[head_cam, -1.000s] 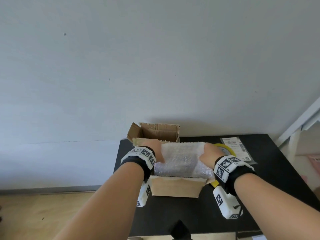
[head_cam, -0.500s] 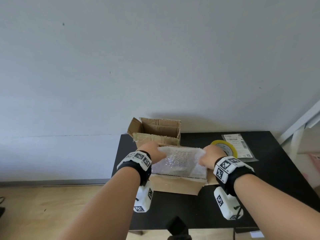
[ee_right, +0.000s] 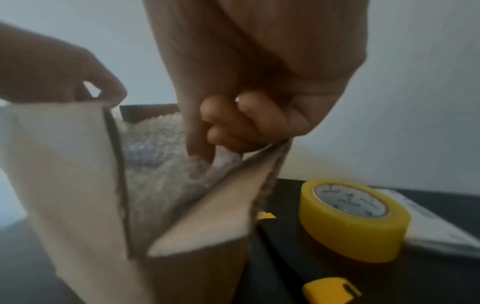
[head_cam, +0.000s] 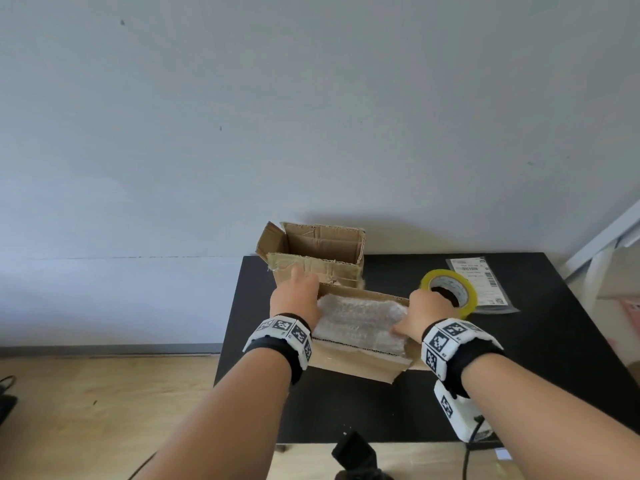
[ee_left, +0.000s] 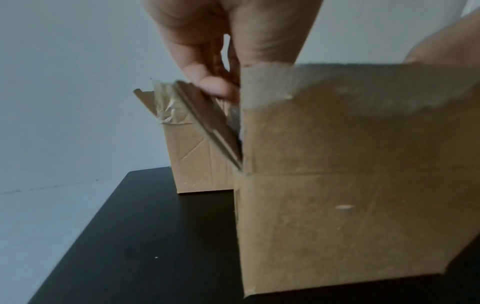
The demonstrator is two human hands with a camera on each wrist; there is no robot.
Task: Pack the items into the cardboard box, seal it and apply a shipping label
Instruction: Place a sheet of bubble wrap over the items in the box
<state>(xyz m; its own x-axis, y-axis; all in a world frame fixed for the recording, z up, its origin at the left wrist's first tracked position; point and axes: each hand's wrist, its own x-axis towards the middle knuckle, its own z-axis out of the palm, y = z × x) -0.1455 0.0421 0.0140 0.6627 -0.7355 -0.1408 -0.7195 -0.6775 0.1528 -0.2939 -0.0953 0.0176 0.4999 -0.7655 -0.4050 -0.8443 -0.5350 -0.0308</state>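
A: Cardboard box (head_cam: 349, 362), front-left part of the black table (head_cam: 519, 368): how far along is the packing?

B: Bubble-wrapped bundle (head_cam: 360, 323) lies inside the box, roughly level with the rim. Both hands sit at its two ends. Packing looks nearly done, though what the wrap holds cannot be told.

A: State of the hands?

B: Left hand (head_cam: 294, 299) is at the left end of the box; in the left wrist view its fingers (ee_left: 215, 86) curl over the left flap. Right hand (head_cam: 420, 315) is at the right end; in the right wrist view its fingers (ee_right: 233, 119) are curled against the bubble wrap beside the right flap. Whether either hand truly grips or merely presses cannot be told.

A: What remains?

B: Sealing and labelling, by judgement. All flaps stand open. Yellow tape roll (head_cam: 449, 292) rests untouched just right of the box, and the shipping label (head_cam: 479, 284) lies flat behind it toward the back-right edge of the table.

A: Anything else present?

B: Second open carton (head_cam: 318, 254) at the back-left corner, directly behind the box, and a small yellow object (ee_right: 331, 292) near the tape.
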